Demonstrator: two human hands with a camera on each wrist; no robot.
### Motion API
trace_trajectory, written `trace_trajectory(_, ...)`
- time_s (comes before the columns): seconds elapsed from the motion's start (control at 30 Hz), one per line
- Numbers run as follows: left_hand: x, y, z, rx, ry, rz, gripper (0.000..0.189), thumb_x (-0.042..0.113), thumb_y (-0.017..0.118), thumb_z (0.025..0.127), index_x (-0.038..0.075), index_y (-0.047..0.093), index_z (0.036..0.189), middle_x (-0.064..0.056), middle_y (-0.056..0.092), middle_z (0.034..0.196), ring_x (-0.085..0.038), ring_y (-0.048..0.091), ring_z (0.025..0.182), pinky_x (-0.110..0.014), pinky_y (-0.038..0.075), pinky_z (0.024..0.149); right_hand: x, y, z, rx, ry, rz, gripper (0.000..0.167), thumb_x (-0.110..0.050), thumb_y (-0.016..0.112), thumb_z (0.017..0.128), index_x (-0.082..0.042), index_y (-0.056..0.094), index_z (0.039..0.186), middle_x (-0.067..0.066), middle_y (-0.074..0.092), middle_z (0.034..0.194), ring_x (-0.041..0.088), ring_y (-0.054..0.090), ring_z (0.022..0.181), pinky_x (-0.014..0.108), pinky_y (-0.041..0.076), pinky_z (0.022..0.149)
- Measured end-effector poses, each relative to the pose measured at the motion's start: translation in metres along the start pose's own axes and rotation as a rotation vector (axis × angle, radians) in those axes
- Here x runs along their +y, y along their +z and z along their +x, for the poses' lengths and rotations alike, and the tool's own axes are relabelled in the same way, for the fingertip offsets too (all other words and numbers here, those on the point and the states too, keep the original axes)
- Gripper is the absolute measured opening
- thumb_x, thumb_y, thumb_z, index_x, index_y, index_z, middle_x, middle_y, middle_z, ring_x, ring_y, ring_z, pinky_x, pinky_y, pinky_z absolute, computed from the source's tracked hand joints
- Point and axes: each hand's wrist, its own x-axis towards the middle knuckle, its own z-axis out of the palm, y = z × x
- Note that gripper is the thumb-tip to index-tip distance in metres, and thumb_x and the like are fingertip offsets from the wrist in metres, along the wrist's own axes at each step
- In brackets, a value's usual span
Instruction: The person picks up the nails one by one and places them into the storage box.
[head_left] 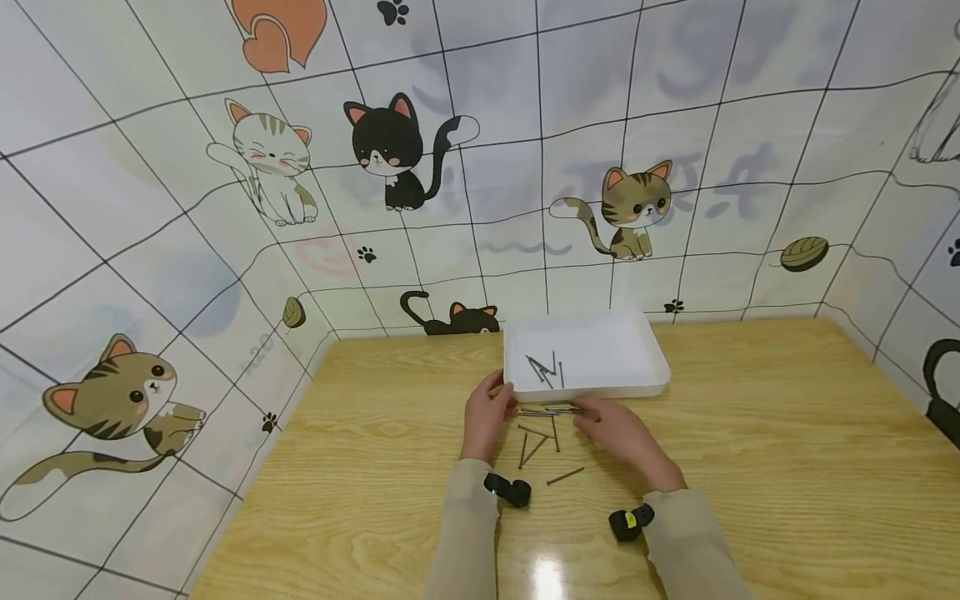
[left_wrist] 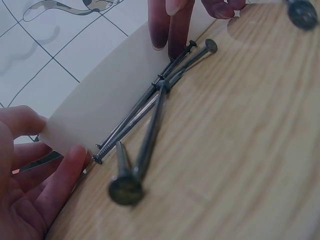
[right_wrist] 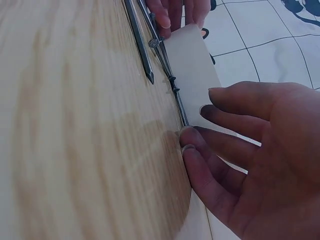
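Several nails (head_left: 540, 412) lie bunched along the front wall of a white tray (head_left: 592, 392). My left hand (head_left: 486, 421) is at the tray's front left corner; in the left wrist view, one fingertip touches the rim and a lower finger (left_wrist: 75, 160) reaches the near ends of the bunched nails. My right hand (head_left: 618, 429) is at the bunch's other end. In the right wrist view, its lower fingertips (right_wrist: 187, 135) touch a nail end beside the tray wall, while its other fingers extend loosely along that wall.
More nails (head_left: 543, 367) lie inside the tray, toward its left. Several loose nails (head_left: 534, 450) are scattered on the wooden table (head_left: 360, 500) between my forearms. A cat-patterned wall covering (head_left: 510, 192) rises behind the tray. A black object (head_left: 943, 392) shows at the right edge.
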Motion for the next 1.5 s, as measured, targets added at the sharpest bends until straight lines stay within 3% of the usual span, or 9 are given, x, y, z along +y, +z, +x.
trace_trajectory(0.1, 0.000, 0.000, -0.001, 0.002, 0.002, 0.007, 0.044, 0.030, 0.056, 0.088, 0.015, 0.050, 0.128, -0.006, 0.055, 0.119, -0.018, 0.062, 0.075, -0.028, 0.053, 0.062, -0.001, 0.000, 0.000, 0.007, -0.021, -0.040, 0.041, -0.022, 0.051, 0.091, -0.003, 0.050, 0.127, 0.016, 0.050, 0.124, 0.031, 0.052, 0.104, 0.048, 0.041, 0.086)
trace_trajectory(0.33, 0.001, 0.000, -0.003, 0.002, 0.010, 0.018, 0.043, 0.028, 0.056, 0.088, 0.013, 0.050, 0.128, -0.008, 0.055, 0.119, -0.019, 0.062, 0.075, -0.028, 0.053, 0.062, -0.004, -0.001, -0.001, -0.017, 0.014, -0.022, 0.036, -0.021, 0.051, 0.091, -0.006, 0.054, 0.123, 0.004, 0.064, 0.086, 0.012, 0.057, 0.064, 0.038, 0.046, 0.069)
trace_trajectory(0.43, 0.002, 0.000, -0.002, 0.003, 0.006, 0.009, 0.043, 0.027, 0.055, 0.089, 0.013, 0.050, 0.128, -0.007, 0.054, 0.119, -0.018, 0.062, 0.076, -0.028, 0.053, 0.063, -0.003, -0.001, 0.000, -0.057, -0.002, -0.032, 0.038, -0.023, 0.050, 0.091, -0.008, 0.051, 0.127, 0.003, 0.063, 0.084, 0.010, 0.055, 0.061, 0.038, 0.045, 0.071)
trace_trajectory(0.6, 0.003, -0.001, -0.001, -0.001, -0.005, 0.000, 0.043, 0.025, 0.055, 0.089, 0.013, 0.048, 0.129, -0.007, 0.054, 0.120, -0.018, 0.061, 0.077, -0.028, 0.053, 0.063, -0.003, 0.001, 0.000, -0.098, -0.056, -0.055, 0.041, -0.023, 0.050, 0.092, -0.006, 0.048, 0.129, 0.016, 0.050, 0.124, 0.008, 0.055, 0.065, 0.045, 0.042, 0.083)
trace_trajectory(0.67, 0.003, -0.001, -0.002, 0.000, -0.010, 0.003, 0.043, 0.025, 0.055, 0.089, 0.013, 0.049, 0.129, -0.008, 0.054, 0.120, -0.019, 0.061, 0.078, -0.029, 0.053, 0.063, -0.004, 0.001, -0.001, -0.092, -0.065, -0.070, 0.040, -0.022, 0.050, 0.092, -0.006, 0.049, 0.128, 0.018, 0.041, 0.133, 0.014, 0.059, 0.077, 0.047, 0.040, 0.088)
trace_trajectory(0.87, 0.003, -0.002, -0.001, -0.003, -0.002, 0.004, 0.041, 0.024, 0.055, 0.089, 0.012, 0.050, 0.128, -0.009, 0.054, 0.120, -0.023, 0.062, 0.079, -0.031, 0.054, 0.064, -0.009, 0.004, 0.001, -0.073, -0.091, -0.189, 0.038, -0.020, 0.052, 0.090, -0.006, 0.053, 0.125, 0.016, 0.042, 0.133, 0.035, 0.044, 0.116, 0.050, 0.036, 0.093)
trace_trajectory(1.03, 0.003, -0.001, -0.001, -0.006, 0.007, -0.002, 0.043, 0.025, 0.055, 0.089, 0.012, 0.049, 0.129, -0.009, 0.054, 0.120, -0.021, 0.062, 0.078, -0.029, 0.053, 0.063, -0.011, 0.007, 0.001, -0.073, -0.117, -0.275, 0.039, -0.019, 0.055, 0.088, -0.003, 0.053, 0.124, 0.016, 0.043, 0.132, 0.035, 0.045, 0.114, 0.049, 0.037, 0.092)
trace_trajectory(1.3, 0.002, -0.001, 0.000, -0.012, 0.009, -0.015, 0.042, 0.022, 0.055, 0.089, 0.011, 0.049, 0.129, -0.009, 0.054, 0.120, -0.018, 0.061, 0.077, -0.028, 0.053, 0.062, -0.017, 0.008, 0.002, -0.063, -0.127, -0.278, 0.037, -0.016, 0.055, 0.087, -0.001, 0.054, 0.121, 0.021, 0.044, 0.129, 0.037, 0.045, 0.113, 0.051, 0.038, 0.091)
trace_trajectory(1.5, 0.023, -0.003, -0.010, -0.037, -0.018, -0.024, 0.043, 0.019, 0.055, 0.089, 0.007, 0.046, 0.130, -0.014, 0.052, 0.122, -0.028, 0.061, 0.083, -0.037, 0.053, 0.068, -0.015, 0.008, 0.001, 0.017, -0.108, -0.270, 0.034, -0.011, 0.057, 0.085, -0.003, 0.057, 0.118, 0.015, 0.049, 0.121, 0.031, 0.050, 0.106, 0.046, 0.044, 0.085)
